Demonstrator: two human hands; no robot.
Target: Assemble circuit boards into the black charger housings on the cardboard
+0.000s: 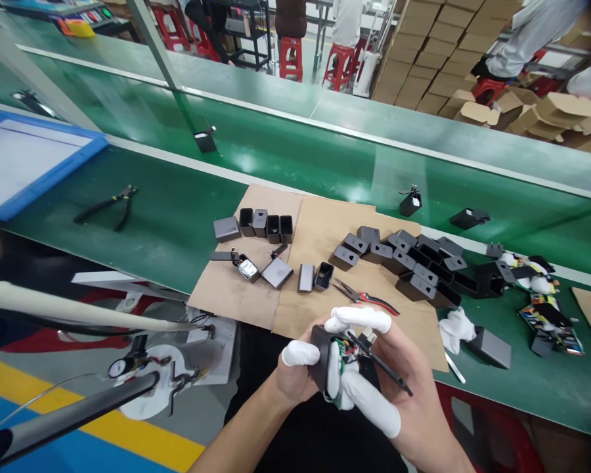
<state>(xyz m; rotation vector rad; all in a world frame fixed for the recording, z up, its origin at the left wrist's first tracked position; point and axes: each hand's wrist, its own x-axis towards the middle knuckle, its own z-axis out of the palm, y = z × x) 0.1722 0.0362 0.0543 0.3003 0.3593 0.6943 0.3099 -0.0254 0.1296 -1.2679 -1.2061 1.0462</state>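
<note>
Above my lap, my left hand [294, 376] is closed around a dark rectangular plastic case [319, 355]. White finger covers sit on several of my fingertips. My right hand [414, 378] grips a green circuit board [343, 355] with wires at the case's open side; how far the board sits inside is hidden by my fingers. A thin black strip [387, 371] sticks out across my right palm. Just beyond my hands, needle-nose pliers with red and black handles [369, 299] lie on cardboard. An opened case with a white inside [247, 268] lies farther left.
Many grey-black cases [414, 263] are clustered on the cardboard sheet [320, 223] at right. Loose boards and wires [551, 322] lie farther right, near a white cloth [457, 330]. Black cutters [111, 205] rest on the green bench at left, by a blue-edged tray [91, 152].
</note>
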